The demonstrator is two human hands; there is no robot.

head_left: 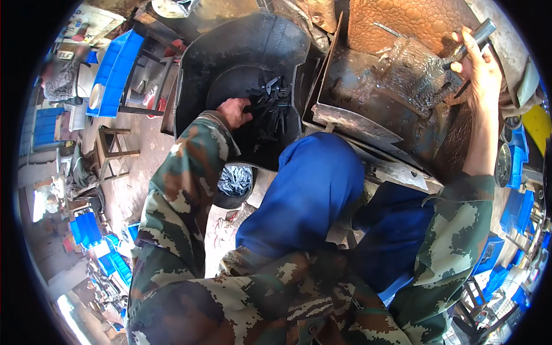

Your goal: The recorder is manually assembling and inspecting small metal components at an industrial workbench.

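My left hand (pixel 234 112) reaches into a deep black bin (pixel 244 40), beside a loose heap of dark, flat metal pieces (pixel 275 98). Its fingers are slightly bent and apart, with nothing visible in them. Over at the upper right, my right hand (pixel 485 72) is closed around a dark tube-like handle (pixel 486 30). The handle's lower end points at a wet, shiny grey lump (pixel 408 72) on a rusty metal tray (pixel 356 77); I cannot tell whether they are joined.
A round container (pixel 234 201) with silvery strips stands below the bin, left of my blue-trousered knee (pixel 322 172). The tray's raised metal edge (pixel 356 119) lies just beyond my knees. A wooden stool (pixel 112 146) and blue crates (pixel 115 72) stand at the left.
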